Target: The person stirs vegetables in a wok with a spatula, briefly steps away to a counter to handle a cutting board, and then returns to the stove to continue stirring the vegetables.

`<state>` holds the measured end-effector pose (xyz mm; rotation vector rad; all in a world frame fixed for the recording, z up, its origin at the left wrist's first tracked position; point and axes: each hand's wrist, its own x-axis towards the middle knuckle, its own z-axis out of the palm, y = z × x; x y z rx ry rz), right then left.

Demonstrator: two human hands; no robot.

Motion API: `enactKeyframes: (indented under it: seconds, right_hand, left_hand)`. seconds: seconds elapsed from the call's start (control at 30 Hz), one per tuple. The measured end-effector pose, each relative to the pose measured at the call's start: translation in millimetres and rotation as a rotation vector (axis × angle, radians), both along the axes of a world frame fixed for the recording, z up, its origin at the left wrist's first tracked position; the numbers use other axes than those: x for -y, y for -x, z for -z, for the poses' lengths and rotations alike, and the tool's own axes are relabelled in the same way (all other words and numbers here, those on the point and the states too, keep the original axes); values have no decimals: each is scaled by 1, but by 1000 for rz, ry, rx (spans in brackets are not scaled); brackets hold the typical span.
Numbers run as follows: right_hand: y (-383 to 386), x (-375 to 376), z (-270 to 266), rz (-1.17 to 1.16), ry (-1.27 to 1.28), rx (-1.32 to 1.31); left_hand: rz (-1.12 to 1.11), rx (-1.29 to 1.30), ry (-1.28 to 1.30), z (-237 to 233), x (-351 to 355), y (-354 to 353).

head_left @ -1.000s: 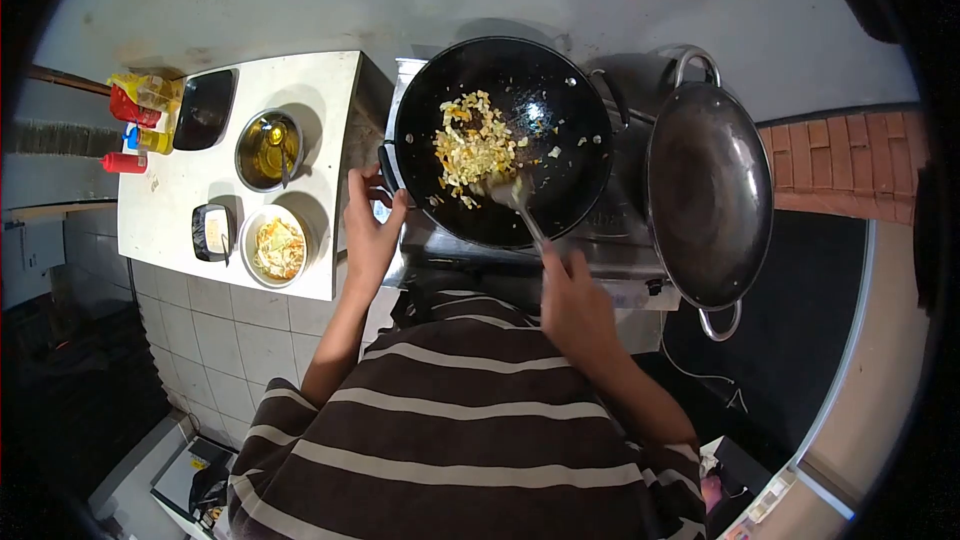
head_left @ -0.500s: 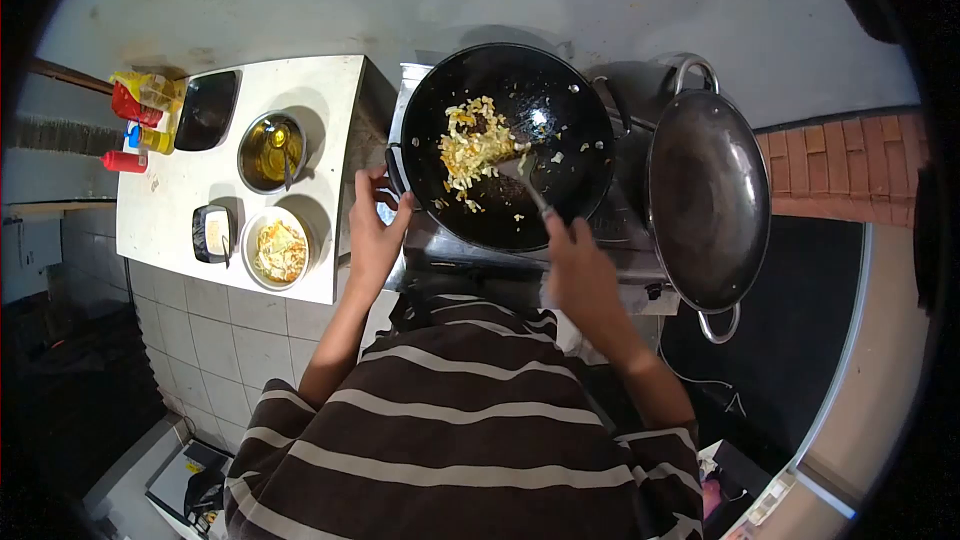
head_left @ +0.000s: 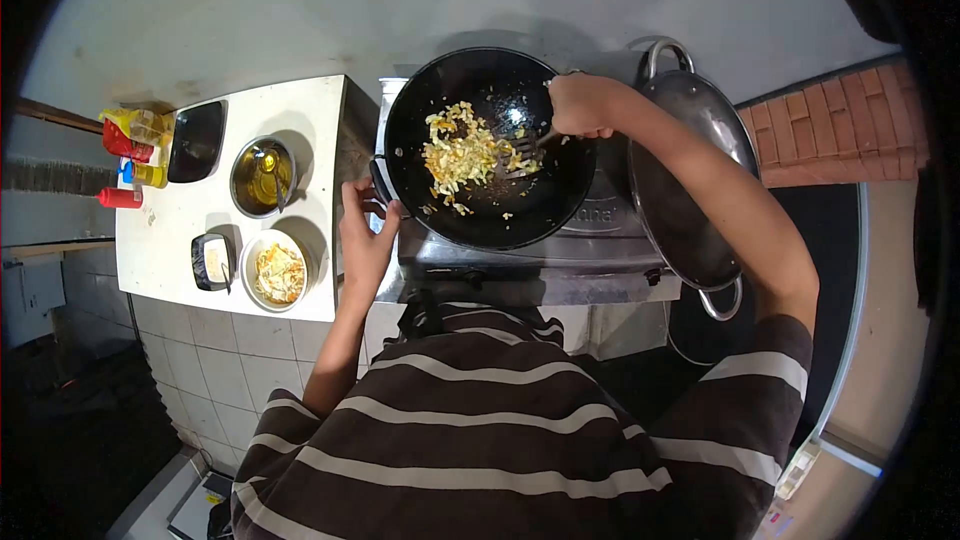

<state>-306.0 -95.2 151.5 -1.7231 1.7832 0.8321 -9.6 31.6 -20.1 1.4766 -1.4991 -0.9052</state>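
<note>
A black wok (head_left: 500, 225) stands on the steel stove, with chopped pale and orange food (head_left: 462, 155) gathered left of its middle. My right hand (head_left: 582, 106) is over the wok's upper right side, closed round the handle of a slotted metal spatula (head_left: 522, 152). The spatula's blade touches the right edge of the food. At the wok's left side, my left hand (head_left: 368, 230) has its fingers at the dark loop handle (head_left: 380, 178), thumb against the rim.
Right of the stove leans a large metal pan (head_left: 690, 180). The white table (head_left: 160, 270) at left holds a metal bowl of oil (head_left: 263, 176), a white bowl of shredded food (head_left: 278, 272), a small black dish (head_left: 211, 262), a black tray (head_left: 197, 142) and a red bottle (head_left: 121, 197).
My right hand has moved up and right, swinging the spatula round to the food's right side. My left hand remains at the wok's handle. The whole view has shifted slightly.
</note>
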Motion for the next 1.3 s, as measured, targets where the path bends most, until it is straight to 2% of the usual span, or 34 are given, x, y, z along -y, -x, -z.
enactKeyframes:
  seconds: [0.07,0.1,0.13,0.2,0.3,0.4,0.47,0.5,0.53,0.6,0.7,0.73,0.8,0.83,0.87,0.93,1.1,1.27,1.3]
  right_hand:
    - [3,6,-5,-138,90,148]
    - [15,7,1,-311,314,210]
    - [16,9,-4,-340,302,214]
    - [17,15,-21,-389,484,377]
    - [-5,40,-32,-468,474,293]
    - [-13,64,1,-573,565,303]
    - [-17,58,18,-515,385,405]
    - [-19,49,22,-577,342,431]
    - [-15,39,26,-555,404,541]
    - [-15,42,17,-687,440,488]
    - [-18,62,-11,-653,447,529]
    - [-17,69,-4,-652,446,536]
    - [-17,77,15,-752,620,741]
    - [-24,66,10,-691,515,664]
    - [-24,72,32,-676,323,682]
    - [-15,55,31,-722,246,714]
    - [-3,44,-4,-764,328,708]
    - [-20,41,11,-785,340,813]
    - [-23,38,12,-776,268,792]
  left_hand:
    - [-21,-19,18,3,-2,-1]
    - [-10,-14,1,1,-3,-1]
    - [-3,-12,-11,-4,-3,-1]
    - [-24,-15,-34,-11,-4,1]
    - [-21,-21,-41,-11,-3,3]
    - [-61,-9,12,-11,-3,9]
    - [-79,16,19,-12,-6,12]
    - [-93,29,28,-13,-6,12]
    - [-100,35,25,-13,-5,12]
    - [-103,63,28,-12,-6,13]
    - [-110,100,10,-13,-4,14]
    - [-110,107,7,-13,-4,14]
    - [-122,93,11,-12,-4,15]
    - [-119,98,3,-11,-5,15]
    - [-124,86,-3,-11,-5,16]
    - [-137,74,-5,-10,-5,15]
    - [-141,53,-18,-9,-4,16]
    - [-133,50,-33,-4,-5,12]
    - [-129,70,-56,-5,-4,12]
